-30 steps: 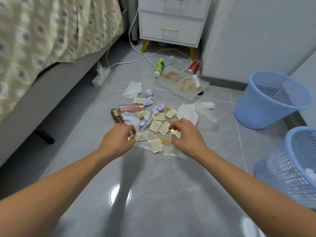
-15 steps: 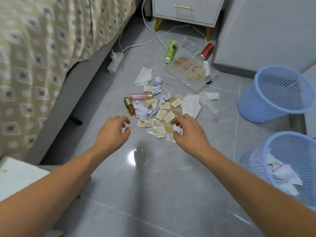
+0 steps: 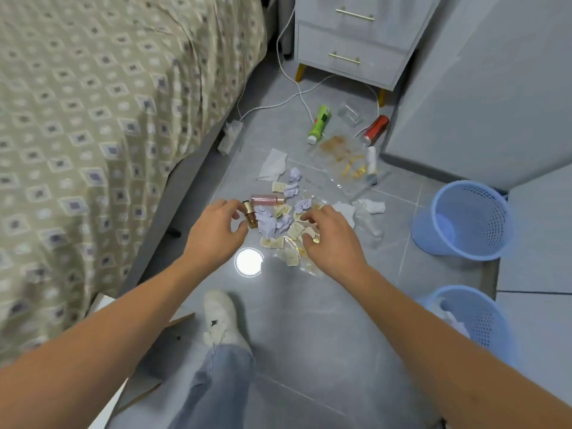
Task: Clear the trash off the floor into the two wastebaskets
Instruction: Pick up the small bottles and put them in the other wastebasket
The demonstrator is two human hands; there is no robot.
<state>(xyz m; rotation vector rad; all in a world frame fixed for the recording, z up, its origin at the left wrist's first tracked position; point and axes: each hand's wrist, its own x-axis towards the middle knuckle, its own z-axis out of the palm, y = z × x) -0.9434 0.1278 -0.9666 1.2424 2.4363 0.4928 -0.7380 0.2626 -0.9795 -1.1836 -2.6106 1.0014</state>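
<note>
Trash lies in a pile on the grey tile floor: several cream sachets (image 3: 295,230), crumpled lilac paper (image 3: 268,223), a pink bottle (image 3: 267,199), a small brown bottle (image 3: 249,214), white tissues (image 3: 274,164), a green tube (image 3: 320,123), a red can (image 3: 376,130) and a clear plastic sheet with golden bits (image 3: 346,156). My left hand (image 3: 216,233) hovers with its fingers spread just left of the brown bottle. My right hand (image 3: 332,243) is over the sachets and pinches a small sachet at the thumb. Two blue wastebaskets stand at the right: the far one (image 3: 433,239) looks empty, the near one (image 3: 486,323) holds white paper.
A bed with a patterned cover (image 3: 93,119) fills the left side. A white nightstand (image 3: 356,41) stands at the back, with a white cable (image 3: 297,88) and power strip (image 3: 230,139) on the floor. My white shoe (image 3: 221,317) and a flat cardboard box (image 3: 167,348) are below the hands.
The view has pulled back and up, so my shoe and leg show. My left hand moved toward the brown bottle with fingers spread. My right hand stays over the sachets.
</note>
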